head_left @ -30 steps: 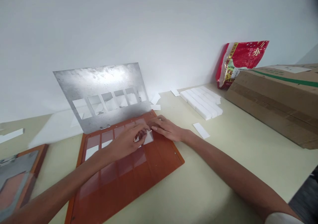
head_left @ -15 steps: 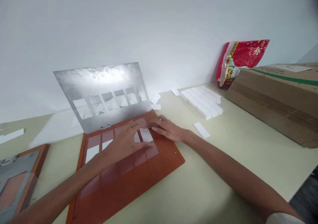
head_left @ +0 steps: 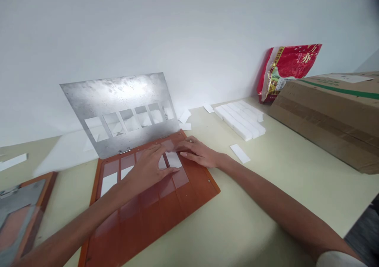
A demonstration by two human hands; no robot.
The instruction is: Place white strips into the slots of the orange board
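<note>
An orange-brown slotted board lies on the table with a hinged grey metal stencil plate standing open behind it. A white rectangular piece lies flat in a slot at the board's far right. My left hand rests palm down on the board, fingers stretched out beside that piece. My right hand lies flat at the board's far right edge, fingertips touching the piece's upper side. Other white pieces sit in slots further left.
Rows of white pieces lie on the pale table, with a loose one nearer. A red bag leans on the wall beside a large cardboard box. A second board is at the left edge.
The white piece that my fingers were pinching above the slot now lies flat in it. My left hand has flattened onto the board; my right hand has barely moved.
</note>
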